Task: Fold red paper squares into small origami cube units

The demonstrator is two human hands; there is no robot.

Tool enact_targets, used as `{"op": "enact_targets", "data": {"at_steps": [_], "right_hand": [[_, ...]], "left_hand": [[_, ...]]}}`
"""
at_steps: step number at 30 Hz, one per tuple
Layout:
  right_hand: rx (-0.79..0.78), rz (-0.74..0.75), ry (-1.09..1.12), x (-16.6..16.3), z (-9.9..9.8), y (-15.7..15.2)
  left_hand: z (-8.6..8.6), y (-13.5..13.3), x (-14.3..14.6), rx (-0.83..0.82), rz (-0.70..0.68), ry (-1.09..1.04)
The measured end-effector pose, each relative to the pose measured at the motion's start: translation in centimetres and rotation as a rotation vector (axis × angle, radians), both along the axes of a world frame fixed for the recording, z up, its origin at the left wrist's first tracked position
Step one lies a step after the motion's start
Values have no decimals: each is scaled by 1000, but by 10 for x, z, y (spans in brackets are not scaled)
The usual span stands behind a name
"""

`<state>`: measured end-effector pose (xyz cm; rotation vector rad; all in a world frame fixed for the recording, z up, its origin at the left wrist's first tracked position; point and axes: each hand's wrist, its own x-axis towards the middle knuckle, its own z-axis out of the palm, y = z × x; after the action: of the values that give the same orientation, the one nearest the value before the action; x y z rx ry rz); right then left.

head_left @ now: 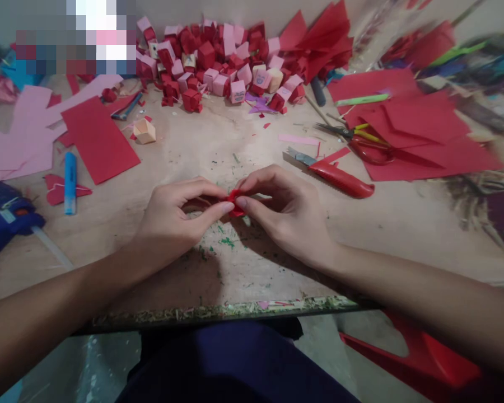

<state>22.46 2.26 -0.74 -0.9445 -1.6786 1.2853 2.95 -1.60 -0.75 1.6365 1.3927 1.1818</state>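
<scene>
Between the fingertips of both hands is a small piece of folded red paper, partly covered by the thumbs. My left hand pinches its left side with thumb and forefinger. From the right, my right hand pinches the same piece, its fingers curled. The paper is held just above the table, over scattered green scraps. Beyond my right hand lies a red-handled utility knife with its blade pointing left. A small cream folded-paper box sits beyond my left hand.
Many pink and red paper cubes are heaped at the back. On the left lie a red paper sheet, a blue highlighter and a blue glue gun. Scissors rest on red sheets at right.
</scene>
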Motion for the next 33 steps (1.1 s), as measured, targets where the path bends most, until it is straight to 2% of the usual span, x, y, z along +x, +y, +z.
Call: {"op": "enact_targets", "data": {"at_steps": [5, 9, 14, 18, 22, 26, 33], "right_hand": [[7, 1, 4, -1, -4, -1], [-34, 18, 7, -1, 1, 1], [-278, 74, 139, 2, 6, 8], [-433, 164, 206, 5, 5, 15], [-477, 188, 204, 5, 4, 18], [-474, 182, 183, 4, 7, 18], [-455, 177, 96, 3, 12, 14]], "left_hand": [[1, 0, 2, 24, -15, 30], [4, -1, 3, 15, 5, 51], [8, 1, 2, -66, 31, -116], [7, 4, 0, -29, 64, -133], [4, 3, 0, 29, 71, -50], [6, -1, -1, 120, 73, 126], [10, 0, -4, 298, -16, 344]]}}
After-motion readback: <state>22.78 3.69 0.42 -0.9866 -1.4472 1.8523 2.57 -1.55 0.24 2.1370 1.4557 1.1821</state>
